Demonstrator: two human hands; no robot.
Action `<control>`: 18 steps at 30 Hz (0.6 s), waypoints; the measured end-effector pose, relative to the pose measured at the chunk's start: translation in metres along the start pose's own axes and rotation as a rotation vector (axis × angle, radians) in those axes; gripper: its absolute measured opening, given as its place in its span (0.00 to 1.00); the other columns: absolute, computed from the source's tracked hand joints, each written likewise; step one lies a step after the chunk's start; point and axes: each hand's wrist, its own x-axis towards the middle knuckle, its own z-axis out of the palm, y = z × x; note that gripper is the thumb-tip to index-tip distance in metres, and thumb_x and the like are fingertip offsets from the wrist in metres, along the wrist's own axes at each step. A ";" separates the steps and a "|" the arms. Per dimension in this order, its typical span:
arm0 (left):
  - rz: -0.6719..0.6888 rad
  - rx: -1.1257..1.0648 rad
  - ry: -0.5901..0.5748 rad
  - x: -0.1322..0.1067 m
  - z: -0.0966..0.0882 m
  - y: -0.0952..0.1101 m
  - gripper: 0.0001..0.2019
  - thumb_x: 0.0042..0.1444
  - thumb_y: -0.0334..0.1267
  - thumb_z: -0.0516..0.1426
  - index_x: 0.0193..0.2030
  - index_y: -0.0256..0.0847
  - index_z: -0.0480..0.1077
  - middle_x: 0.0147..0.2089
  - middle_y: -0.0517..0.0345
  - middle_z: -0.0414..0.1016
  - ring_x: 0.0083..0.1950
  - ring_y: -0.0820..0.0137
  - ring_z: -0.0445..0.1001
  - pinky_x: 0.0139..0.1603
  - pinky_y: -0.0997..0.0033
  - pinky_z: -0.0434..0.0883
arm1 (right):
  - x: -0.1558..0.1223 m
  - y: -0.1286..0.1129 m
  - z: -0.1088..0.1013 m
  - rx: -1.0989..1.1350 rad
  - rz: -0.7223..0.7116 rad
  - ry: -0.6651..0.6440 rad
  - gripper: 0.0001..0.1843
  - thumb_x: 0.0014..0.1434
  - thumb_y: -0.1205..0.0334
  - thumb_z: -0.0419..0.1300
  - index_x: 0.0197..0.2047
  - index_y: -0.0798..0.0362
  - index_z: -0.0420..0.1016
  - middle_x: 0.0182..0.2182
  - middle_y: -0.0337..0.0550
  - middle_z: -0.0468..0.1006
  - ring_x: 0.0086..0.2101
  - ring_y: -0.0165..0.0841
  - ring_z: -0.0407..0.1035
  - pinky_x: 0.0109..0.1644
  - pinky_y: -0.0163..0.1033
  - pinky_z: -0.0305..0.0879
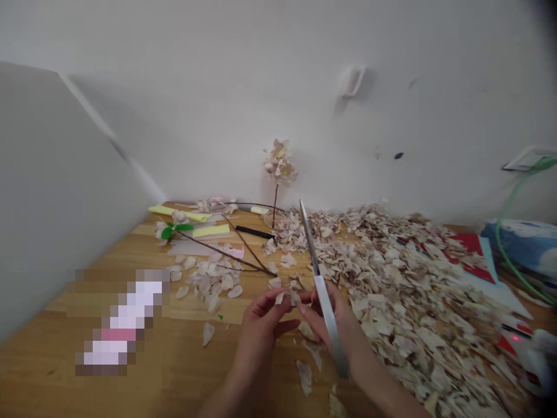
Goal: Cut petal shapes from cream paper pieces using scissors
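Between my two hands, low in the middle of the head view, is a small pale petal. My left hand is closed, thumb and fingertips pinching the petal. My right hand meets it from the other side, its fingertips also at the petal. Long silver tweezers lie across the right hand, the narrow end pointing up and away. Just beyond the hands are loose white petals and a brown stem carrying a blossom with green leaves.
A large heap of dry petals covers the right side of the wooden table. A blossom sprig stands against the wall. Yellow strips and a black stick lie behind. A pixelated item is at left.
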 end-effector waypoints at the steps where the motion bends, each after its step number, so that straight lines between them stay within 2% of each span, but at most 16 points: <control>1: -0.004 0.000 0.001 0.000 -0.001 0.001 0.10 0.39 0.37 0.66 0.30 0.36 0.74 0.32 0.54 0.76 0.31 0.72 0.72 0.29 0.74 0.73 | 0.001 0.001 0.000 0.010 0.007 -0.005 0.15 0.44 0.54 0.59 0.33 0.49 0.58 0.26 0.36 0.72 0.13 0.23 0.54 0.13 0.32 0.52; 6: 0.011 0.000 0.061 0.000 -0.001 0.005 0.11 0.35 0.36 0.67 0.28 0.36 0.74 0.29 0.57 0.74 0.29 0.74 0.71 0.27 0.75 0.73 | 0.003 0.005 -0.003 0.041 0.021 -0.016 0.15 0.45 0.55 0.60 0.32 0.48 0.57 0.28 0.36 0.73 0.14 0.22 0.52 0.15 0.31 0.50; 8: 0.025 -0.017 0.073 0.000 0.000 0.006 0.11 0.35 0.35 0.67 0.27 0.36 0.73 0.28 0.59 0.74 0.29 0.74 0.71 0.26 0.75 0.73 | 0.002 0.004 -0.006 0.047 0.024 -0.022 0.16 0.44 0.55 0.62 0.32 0.48 0.58 0.26 0.34 0.73 0.14 0.23 0.52 0.16 0.31 0.52; 13: 0.078 -0.072 0.093 0.000 0.001 0.009 0.10 0.37 0.34 0.66 0.28 0.38 0.72 0.29 0.62 0.72 0.30 0.75 0.71 0.29 0.74 0.74 | -0.010 0.004 -0.017 0.044 0.009 -0.004 0.14 0.41 0.56 0.65 0.30 0.49 0.65 0.21 0.31 0.66 0.23 0.28 0.61 0.26 0.31 0.61; 18: 0.033 -0.100 0.075 -0.002 0.002 0.014 0.10 0.38 0.34 0.66 0.29 0.37 0.71 0.28 0.61 0.72 0.29 0.74 0.72 0.26 0.76 0.74 | -0.016 0.009 -0.032 -0.069 -0.004 0.056 0.11 0.40 0.55 0.64 0.25 0.50 0.68 0.19 0.33 0.67 0.23 0.31 0.64 0.25 0.32 0.64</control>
